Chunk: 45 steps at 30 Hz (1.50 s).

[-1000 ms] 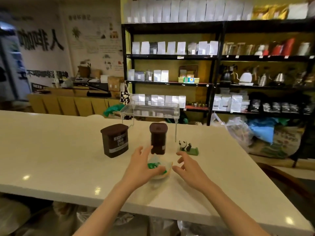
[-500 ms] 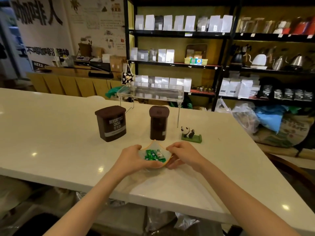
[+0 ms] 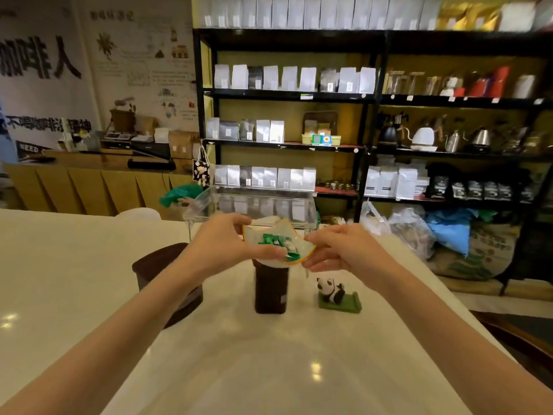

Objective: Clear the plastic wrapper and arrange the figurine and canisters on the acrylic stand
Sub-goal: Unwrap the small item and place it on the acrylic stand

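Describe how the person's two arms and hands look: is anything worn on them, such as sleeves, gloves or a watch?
Both forearms are bare as far as the picture shows; no sleeve comes into view. The left hand and the right hand wear no gloves. No watch or bracelet shows on either wrist. The picture is too soft to tell whether a ring is on any finger.

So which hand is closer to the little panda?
Right. The right hand is up above the panda, holding the plastic wrapper; the left hand holds its other side, beyond the tall canister.
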### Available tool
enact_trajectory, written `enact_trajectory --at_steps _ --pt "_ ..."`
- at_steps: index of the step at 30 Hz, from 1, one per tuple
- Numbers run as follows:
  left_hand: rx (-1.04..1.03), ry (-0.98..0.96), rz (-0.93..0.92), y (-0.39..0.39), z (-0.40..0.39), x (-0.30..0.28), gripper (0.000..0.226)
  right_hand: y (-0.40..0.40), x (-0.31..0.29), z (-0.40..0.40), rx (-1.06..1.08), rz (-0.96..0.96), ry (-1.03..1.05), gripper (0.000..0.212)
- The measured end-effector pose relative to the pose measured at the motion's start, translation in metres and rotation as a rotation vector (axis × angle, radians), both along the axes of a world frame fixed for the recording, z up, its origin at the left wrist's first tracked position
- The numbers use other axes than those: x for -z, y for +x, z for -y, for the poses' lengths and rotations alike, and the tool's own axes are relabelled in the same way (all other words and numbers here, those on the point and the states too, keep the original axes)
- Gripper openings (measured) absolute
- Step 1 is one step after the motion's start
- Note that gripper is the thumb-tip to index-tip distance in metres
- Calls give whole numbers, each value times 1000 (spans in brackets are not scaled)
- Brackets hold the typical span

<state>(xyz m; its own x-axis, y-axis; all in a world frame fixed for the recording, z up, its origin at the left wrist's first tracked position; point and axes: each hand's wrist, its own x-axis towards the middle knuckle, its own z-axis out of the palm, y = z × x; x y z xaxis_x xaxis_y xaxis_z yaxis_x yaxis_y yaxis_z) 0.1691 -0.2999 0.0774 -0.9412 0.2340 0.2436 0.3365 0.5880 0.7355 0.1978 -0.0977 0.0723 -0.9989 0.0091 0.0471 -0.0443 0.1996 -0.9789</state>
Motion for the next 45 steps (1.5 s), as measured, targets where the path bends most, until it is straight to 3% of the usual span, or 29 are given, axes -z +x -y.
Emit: enact_trajectory --at_steps 3,6,7,14,20,25,40,45 --pt "52 67 -7 -39 -4 -27 102 -30 -25 -3 32 -24 0 15" --pt "109 170 33 -81 -9 -46 49 -62 -42 -4 78 -34 -39 15" --pt "138 186 36 -97 -12 -50 41 -72 -47 -5 99 -42 -46 14" --pt "358 312 126 -202 -32 -50 53 -147 -65 -15 234 0 -7 14" --pt "457 235 193 -266 -48 -30 17 -198 -49 -26 280 114 73 19" --pt "465 139 231 -284 -65 -12 40 -222 -38 -37 320 181 245 12" --pt "478 0 172 -303 -78 -9 37 -246 -38 -43 306 212 716 17" --pt "498 27 193 -303 -80 -7 38 -248 -34 -50 330 179 731 19"
